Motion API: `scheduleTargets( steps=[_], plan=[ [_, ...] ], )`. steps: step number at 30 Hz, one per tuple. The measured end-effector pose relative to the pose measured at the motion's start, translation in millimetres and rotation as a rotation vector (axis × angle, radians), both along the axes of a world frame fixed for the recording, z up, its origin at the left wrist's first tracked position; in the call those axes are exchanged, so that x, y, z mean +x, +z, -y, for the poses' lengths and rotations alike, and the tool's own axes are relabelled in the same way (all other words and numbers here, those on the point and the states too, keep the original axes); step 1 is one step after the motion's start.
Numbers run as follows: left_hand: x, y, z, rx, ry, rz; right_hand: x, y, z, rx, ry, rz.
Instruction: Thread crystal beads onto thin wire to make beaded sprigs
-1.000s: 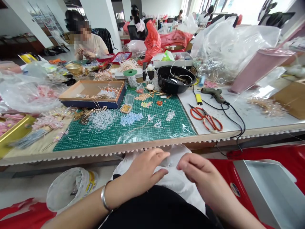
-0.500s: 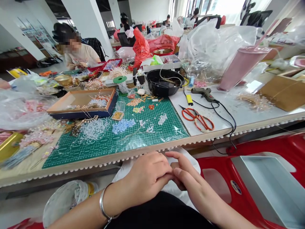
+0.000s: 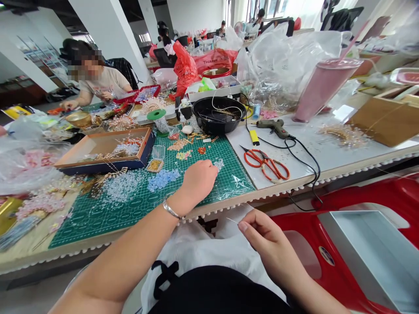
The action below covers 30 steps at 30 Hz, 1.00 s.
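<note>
Red plastic forms a bag at the back of the counter, its print reading "THANK YOU", the second word partly creased. Nearer, the left hand reaches over the green cutting mat, fingers curled down just beside the clear beads; whether they grip anything cannot be told. Thumb and finger of the right hand pinch a thin pale strand just off the counter's front edge, above the lap. An oval label on the red stool is too small to read.
</note>
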<state>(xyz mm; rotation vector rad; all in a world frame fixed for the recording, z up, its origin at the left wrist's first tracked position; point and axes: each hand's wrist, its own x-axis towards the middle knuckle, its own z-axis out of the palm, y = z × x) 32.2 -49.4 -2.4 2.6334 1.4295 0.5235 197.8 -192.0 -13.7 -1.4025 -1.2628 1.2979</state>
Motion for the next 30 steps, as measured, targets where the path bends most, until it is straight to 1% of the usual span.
scheduleTargets(
  steps=[2, 6, 8, 10, 12, 13, 15, 16, 18, 19, 21, 23, 24, 25, 27, 30],
  plan=[
    [6.1, -8.3, -12.3, 0.002, -0.014, -0.047, 2.4, -0.2, -0.5, -0.003, 0.015, -0.024],
    [11.3, -20.0, -18.7, 0.02, -0.031, -0.147, 7.8, -0.7, -2.1, -0.043, 0.06, -0.051],
    [11.5, -23.8, -21.0, 0.022, -0.039, -0.175, 8.3, -0.7, -3.7, -0.061, 0.062, -0.043],
    [11.7, -24.4, -24.8, 0.018, -0.052, -0.187, 6.9, -0.7, -5.7, -0.05, 0.052, -0.037],
    [12.4, -18.6, -27.1, 0.008, -0.069, -0.179, 4.8, -0.4, -7.7, -0.021, 0.037, -0.038],
    [12.9, -12.5, -26.0, 0.003, -0.078, -0.164, 4.2, 0.0, -8.3, -0.006, 0.026, -0.037],
    [13.5, 5.1, -15.9, 0.009, -0.095, -0.119, 4.3, 2.0, -8.1, 0.027, -0.017, -0.018],
    [13.4, 15.4, -6.3, 0.006, -0.105, -0.071, 5.0, 3.7, -7.1, 0.058, -0.049, -0.006],
    [11.1, 34.4, 20.5, -0.023, -0.127, 0.06, 6.8, 8.7, -3.4, 0.164, -0.103, 0.009],
    [9.0, 41.4, 36.0, -0.17, -0.147, 0.273, 7.4, 11.9, -1.0, 0.233, -0.118, 0.01],
    [3.7, 47.8, 65.7, -0.563, -0.153, 0.669, 6.7, 18.9, 4.0, 0.368, -0.115, 0.008],
    [-1.4, 45.5, 88.6, -0.841, -0.122, 0.986, 2.9, 25.3, 7.6, 0.457, -0.086, 0.015],
    [-3.6, 42.7, 96.5, -0.924, -0.105, 1.094, 0.0, 28.0, 8.7, 0.482, -0.069, 0.02],
    [-5.5, 39.8, 102.4, -0.966, -0.09, 1.165, -3.3, 30.2, 9.4, 0.497, -0.052, 0.024],
    [-8.7, 36.2, 109.3, -0.981, -0.068, 1.221, -10.1, 33.3, 10.0, 0.513, -0.025, 0.03],
    [-12.7, 39.0, 114.7, -0.97, -0.035, 1.234, -18.2, 36.1, 10.5, 0.523, -0.001, 0.037]
  ],
)
